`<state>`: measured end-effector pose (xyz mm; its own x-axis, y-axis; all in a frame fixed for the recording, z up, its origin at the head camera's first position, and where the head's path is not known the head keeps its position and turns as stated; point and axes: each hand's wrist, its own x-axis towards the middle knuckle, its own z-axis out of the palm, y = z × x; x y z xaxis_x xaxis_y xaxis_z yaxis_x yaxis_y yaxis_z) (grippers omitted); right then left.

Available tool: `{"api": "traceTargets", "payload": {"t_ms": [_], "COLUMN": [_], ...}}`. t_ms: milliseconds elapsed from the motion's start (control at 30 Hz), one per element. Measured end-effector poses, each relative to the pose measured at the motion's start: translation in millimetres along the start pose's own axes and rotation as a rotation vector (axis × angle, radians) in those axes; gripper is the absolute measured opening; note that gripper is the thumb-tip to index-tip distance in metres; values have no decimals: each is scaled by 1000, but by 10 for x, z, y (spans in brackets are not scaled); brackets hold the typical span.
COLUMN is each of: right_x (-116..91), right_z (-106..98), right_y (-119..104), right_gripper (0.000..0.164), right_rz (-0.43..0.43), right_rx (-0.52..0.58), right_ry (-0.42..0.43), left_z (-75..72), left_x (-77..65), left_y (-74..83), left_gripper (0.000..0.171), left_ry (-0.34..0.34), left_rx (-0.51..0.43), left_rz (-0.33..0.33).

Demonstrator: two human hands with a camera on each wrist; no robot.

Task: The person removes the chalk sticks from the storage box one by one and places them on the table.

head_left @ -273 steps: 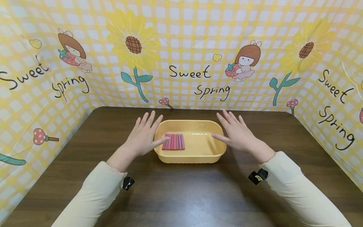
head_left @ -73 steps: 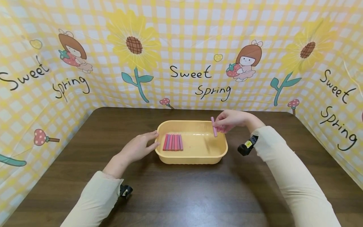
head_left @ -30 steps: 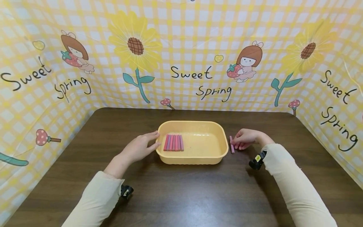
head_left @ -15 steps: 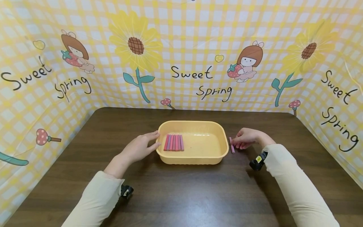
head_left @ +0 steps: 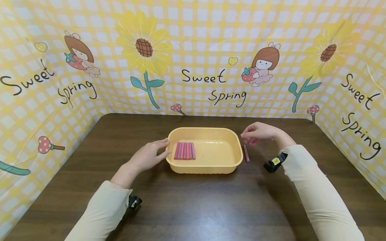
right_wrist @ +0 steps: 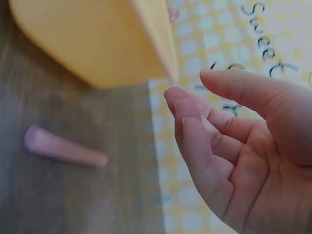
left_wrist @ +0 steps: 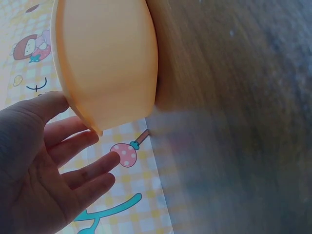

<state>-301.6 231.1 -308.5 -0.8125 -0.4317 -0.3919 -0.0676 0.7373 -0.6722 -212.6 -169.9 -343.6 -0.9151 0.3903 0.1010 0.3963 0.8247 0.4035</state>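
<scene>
**Checked cloth walls in a dark table, where one stick lies outside the tray**

At left, the left hand reaches in from the near side, palm inward, with thumb and fingertips touching the left end of the tray. Its fingers are spread and only slightly bent; they steady the rim rather than clasp it. Too firm a press from here could slide the tray rightward, and that would probably shove the loose stick. Pulling on the rim might tip that end.

Inside the tray, toward its left, a row of pink and purple sticks lies side by side, pointing near to far. The sticks seem smooth, so a jolt could likely spread the row.

Just beyond the tray's right wall, the loose stick rests on the table, its far end leaning slightly left. It looks round, so a stray knuckle or a bumped tray could set it rolling.

At right, the right hand hangs above the table, beyond the loose stick and near the tray's far right corner. Its wrist bends left, its fingers curl loosely, and its thumb stands apart from them, with nothing between. If it swings low, it could clip the rim.
</scene>
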Motion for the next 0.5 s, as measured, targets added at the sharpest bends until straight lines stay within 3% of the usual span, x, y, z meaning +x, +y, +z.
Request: {"api": "traceTargets", "payload": {"t_ms": [500], "right_x": [172], "right_z": [221], "right_y": [-544], "right_gripper": [33], "right_rz": [-93], "right_rx": [-34], "right_ry": [-33], "left_z": [25], "left_x": [-22], "left_y": [-9], "left_gripper": [50], "left_ry": [-10], "left_rx": [-1], "left_rz": [-20]}}
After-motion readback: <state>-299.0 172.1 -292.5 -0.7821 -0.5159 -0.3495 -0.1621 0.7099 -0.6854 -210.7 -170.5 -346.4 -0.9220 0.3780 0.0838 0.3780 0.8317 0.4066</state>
